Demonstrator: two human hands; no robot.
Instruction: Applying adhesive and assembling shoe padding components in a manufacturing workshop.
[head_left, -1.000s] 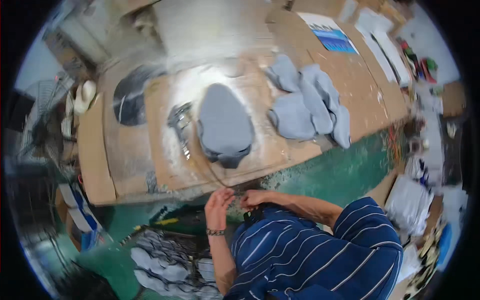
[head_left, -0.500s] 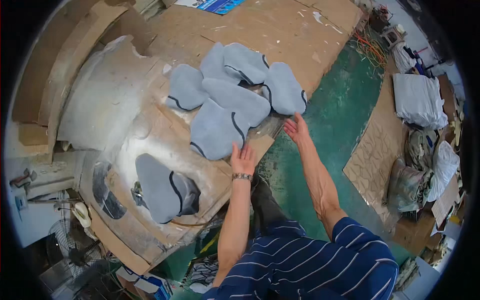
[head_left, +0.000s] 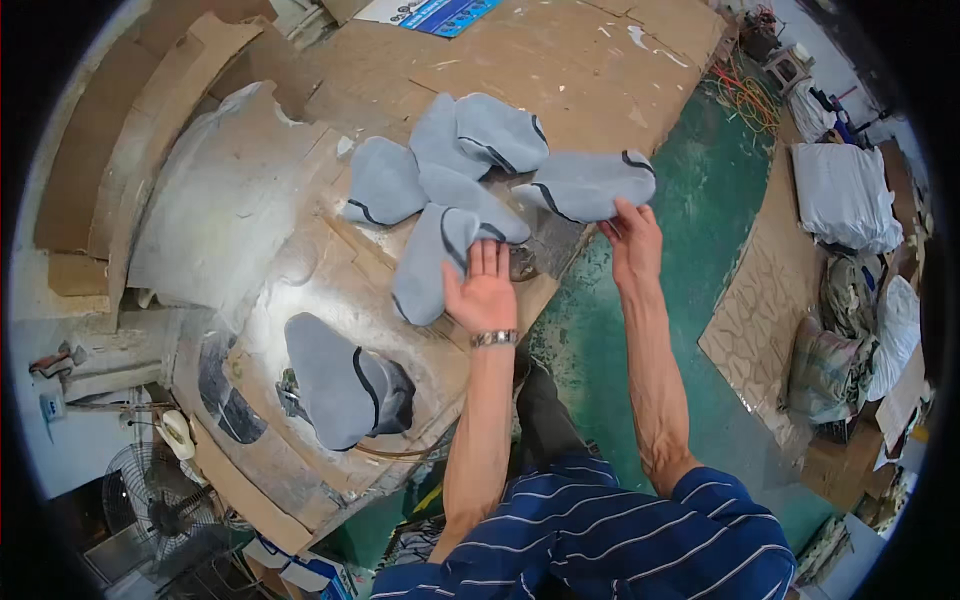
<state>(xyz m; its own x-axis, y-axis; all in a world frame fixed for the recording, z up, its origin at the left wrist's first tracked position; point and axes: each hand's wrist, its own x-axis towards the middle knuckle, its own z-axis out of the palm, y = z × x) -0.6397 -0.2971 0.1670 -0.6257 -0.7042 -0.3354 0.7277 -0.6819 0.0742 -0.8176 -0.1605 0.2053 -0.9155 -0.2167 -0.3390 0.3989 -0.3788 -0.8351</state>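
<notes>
Several grey fabric-covered padded pieces with black edging lie clustered on the cardboard-covered table. My right hand [head_left: 636, 245] grips the near edge of the rightmost grey padded piece [head_left: 590, 185], which sticks out past the table edge. My left hand [head_left: 482, 295] is palm up with fingers stretched out, its fingertips against the nearest grey padded piece [head_left: 425, 268], which is tilted up on its side. Behind these two lie more pieces, among them a left one [head_left: 385, 178] and a far one [head_left: 503, 130]. Another grey piece [head_left: 330, 385] sits apart, over a dark form at the near left.
Curved cardboard sheets [head_left: 150, 140] stand along the table's left side. A fan [head_left: 160, 490] is at the lower left. Green floor [head_left: 690, 230] lies right of the table, with white bags [head_left: 845, 195] and cardboard beyond. Orange cords [head_left: 745, 100] lie at the far right.
My right hand has taken hold of the rightmost piece and swung it outward to the right. My left hand has moved up against the nearest piece, which has tipped onto its side.
</notes>
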